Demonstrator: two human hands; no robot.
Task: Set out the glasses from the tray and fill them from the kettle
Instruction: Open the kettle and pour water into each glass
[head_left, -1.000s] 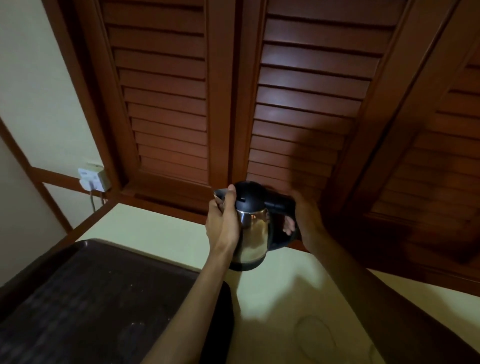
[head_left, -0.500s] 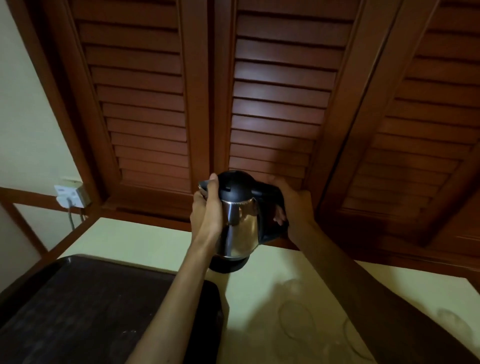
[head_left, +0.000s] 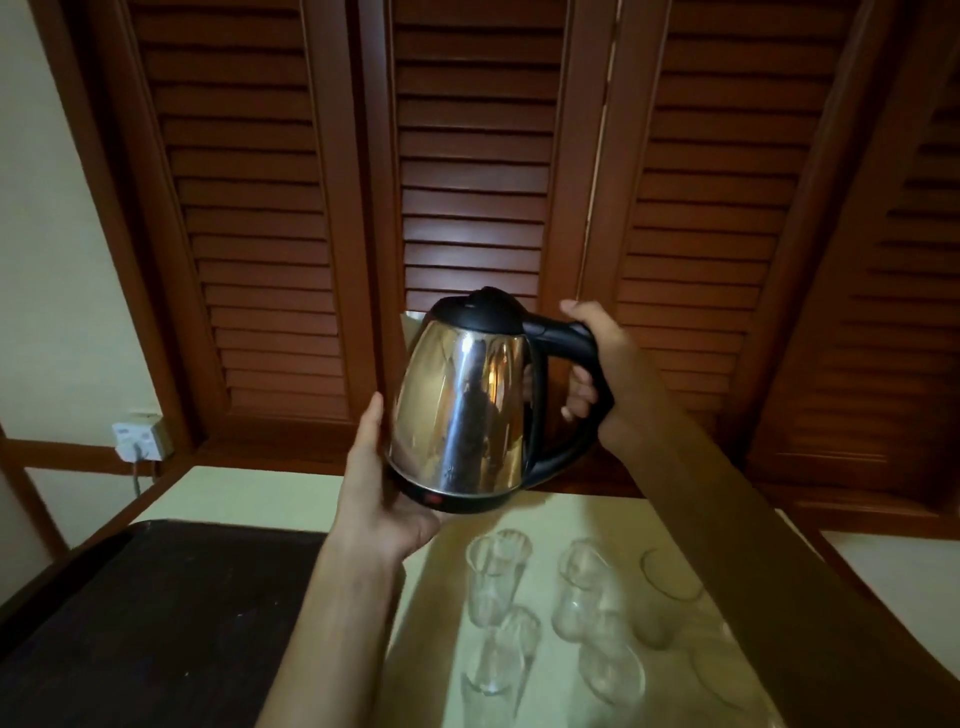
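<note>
While my right hand (head_left: 608, 374) grips the kettle (head_left: 462, 400) handle and my left hand (head_left: 382, 493) cups its base above the glasses (head_left: 498, 577), I worry a hasty tilt could splash or topple them.

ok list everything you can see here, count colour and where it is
kettle: one, shiny steel with black lid, handle and base, held in the air above the table
glasses: at least five, clear, standing on the table right of the tray
tray: one, dark, on the table's left part
table: one, pale cream top
shutters: reddish-brown louvred wood, behind the table
wall socket: one, white, left wall, cable plugged in
left hand: cupping the kettle's base and side
right hand: fingers wrapped round the handle
</note>
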